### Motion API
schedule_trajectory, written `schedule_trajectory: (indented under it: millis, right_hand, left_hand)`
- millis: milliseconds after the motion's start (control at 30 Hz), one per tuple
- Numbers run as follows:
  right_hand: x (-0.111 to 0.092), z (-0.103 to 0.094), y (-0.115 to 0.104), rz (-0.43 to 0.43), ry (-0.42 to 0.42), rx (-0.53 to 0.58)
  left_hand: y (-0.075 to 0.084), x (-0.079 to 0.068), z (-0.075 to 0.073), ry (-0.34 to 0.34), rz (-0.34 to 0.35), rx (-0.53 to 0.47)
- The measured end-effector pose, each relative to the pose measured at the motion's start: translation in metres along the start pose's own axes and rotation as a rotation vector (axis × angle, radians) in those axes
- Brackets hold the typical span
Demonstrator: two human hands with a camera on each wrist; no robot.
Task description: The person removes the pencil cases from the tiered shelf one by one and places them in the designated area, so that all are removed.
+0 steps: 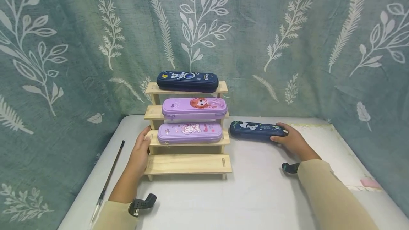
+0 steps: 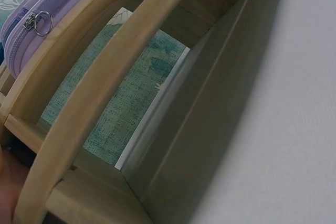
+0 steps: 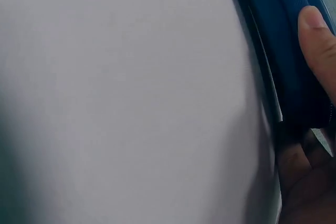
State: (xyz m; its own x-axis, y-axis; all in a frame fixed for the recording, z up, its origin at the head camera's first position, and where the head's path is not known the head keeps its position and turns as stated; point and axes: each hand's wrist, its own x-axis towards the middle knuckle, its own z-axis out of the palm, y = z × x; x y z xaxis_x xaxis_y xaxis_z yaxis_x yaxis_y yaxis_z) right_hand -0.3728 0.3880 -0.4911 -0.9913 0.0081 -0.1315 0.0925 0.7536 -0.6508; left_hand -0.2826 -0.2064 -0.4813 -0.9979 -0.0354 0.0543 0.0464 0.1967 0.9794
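Green fabric [image 1: 243,45] with white leaf prints hangs behind the white table [image 1: 255,194] and at both sides. A slim dark rod [image 1: 110,173] lies near the table's left edge; a pale sheet [image 1: 329,152], near its right.

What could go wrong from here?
1. The right hand grips the dark panda case only by its right end, so the far end might droop or swing if lifted.
2. The left hand is against the wooden rack; a push could jolt it.
3. The upper purple case sits near its shelf's right end; a jolt might slide it off.
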Motion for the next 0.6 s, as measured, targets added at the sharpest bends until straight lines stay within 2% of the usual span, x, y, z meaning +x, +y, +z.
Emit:
schedule_trajectory:
  millis: [133, 333, 600]
  right_hand:
    - [-0.001, 0.005, 0.006, 0.011, 0.002, 0.024]
    - [-0.001, 0.005, 0.006, 0.013, 0.051, 0.022]
    - [-0.003, 0.013, 0.004, 0.094, 0.026, 0.055]
  left_hand:
    - [0.002, -0.001, 0.000, -0.008, 0.001, 0.001]
    - [0.004, 0.000, 0.001, -0.006, 0.009, 0.002]
    - [-0.002, 0.001, 0.000, -0.015, 0.016, 0.012]
